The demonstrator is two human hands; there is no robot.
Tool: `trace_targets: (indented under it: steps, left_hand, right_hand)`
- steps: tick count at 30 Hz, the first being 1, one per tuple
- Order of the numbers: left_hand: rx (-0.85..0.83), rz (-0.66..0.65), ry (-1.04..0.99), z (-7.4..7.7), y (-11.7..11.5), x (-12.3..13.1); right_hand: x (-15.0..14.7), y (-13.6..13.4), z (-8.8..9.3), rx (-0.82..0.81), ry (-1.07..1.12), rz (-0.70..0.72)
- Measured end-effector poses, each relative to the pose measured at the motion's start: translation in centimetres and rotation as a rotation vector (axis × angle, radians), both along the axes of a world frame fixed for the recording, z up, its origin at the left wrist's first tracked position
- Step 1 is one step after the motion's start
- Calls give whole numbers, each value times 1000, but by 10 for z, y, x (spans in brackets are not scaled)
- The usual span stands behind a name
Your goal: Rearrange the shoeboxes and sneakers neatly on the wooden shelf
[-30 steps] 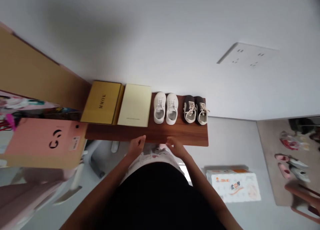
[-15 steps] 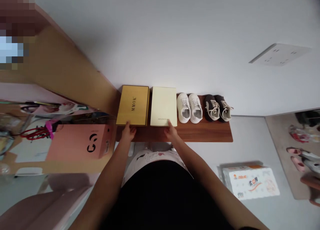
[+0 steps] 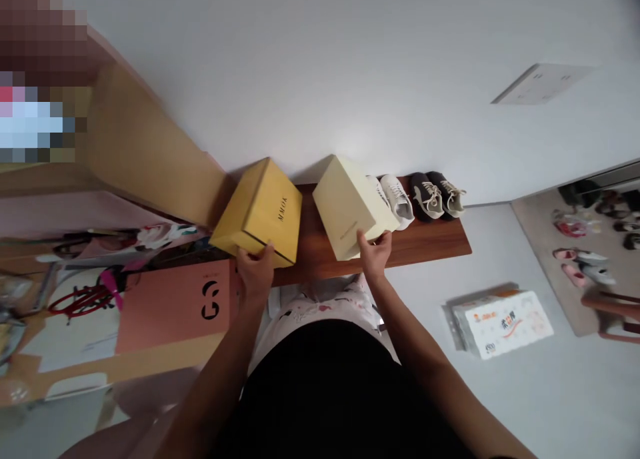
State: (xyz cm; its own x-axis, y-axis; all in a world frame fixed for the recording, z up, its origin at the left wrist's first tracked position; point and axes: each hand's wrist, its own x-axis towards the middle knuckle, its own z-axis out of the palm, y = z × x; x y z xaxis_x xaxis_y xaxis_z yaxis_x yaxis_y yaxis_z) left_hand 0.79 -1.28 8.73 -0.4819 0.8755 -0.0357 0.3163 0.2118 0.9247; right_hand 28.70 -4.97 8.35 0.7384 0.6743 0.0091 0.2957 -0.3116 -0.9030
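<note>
My left hand (image 3: 255,269) grips the near edge of a yellow shoebox (image 3: 273,212) marked MMOK, which is tipped at an angle. With its thumb on top, my right hand (image 3: 375,251) pinches the near corner of a cream shoebox (image 3: 345,206), also tilted. Both boxes are over a reddish-brown wooden shelf (image 3: 425,244) along the wall. Right of the cream box sits a pair of white sneakers (image 3: 399,202), one partly hidden behind it. Dark sneakers with pale laces (image 3: 429,196) stand farther right on the shelf.
A pink box (image 3: 173,306) lies on a cluttered table to the left, beside red cords (image 3: 83,299). A white tissue pack (image 3: 513,324) rests on the floor at right. Several shoes lie on a mat (image 3: 540,222) at far right. A socket plate (image 3: 543,84) is on the wall.
Both shoeboxes have gone from lying flat to tilted, turning apart from each other. The cream box has shifted right and now covers part of the white sneakers. The view has turned slightly.
</note>
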Motion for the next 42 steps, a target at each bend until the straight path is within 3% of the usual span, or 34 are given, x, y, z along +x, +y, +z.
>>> trace_targets:
  steps: [3, 7, 11, 14, 20, 26, 31, 37, 42]
  left_hand:
    - [2, -365, 357, 2, -17, -5]
    - [-33, -787, 662, -17, -24, -6]
    - [-70, -999, 798, -43, -18, -4]
    - [-98, -1061, 837, -59, -12, -1]
    - [-167, -1095, 950, -81, 0, 16]
    - [-290, -1105, 936, -97, -2, 26]
    - [-333, -1072, 946, -97, -15, 26]
    - [-330, -1139, 885, -97, -15, 37]
    - [-242, -1058, 745, -90, -29, 31]
  right_hand:
    - [-2, -20, -1, -132, -393, 290]
    - [-7, -30, -20, -278, -704, 710]
    - [-17, -24, -40, -452, -835, 970]
    - [-25, -13, -51, -521, -845, 1063]
    - [-24, 5, -66, -608, -805, 1063]
    - [-9, 0, -79, -671, -715, 1036]
    - [-7, -7, -87, -632, -655, 1008]
    - [-6, -15, -95, -568, -571, 934]
    - [-7, -32, -97, -305, -476, 767]
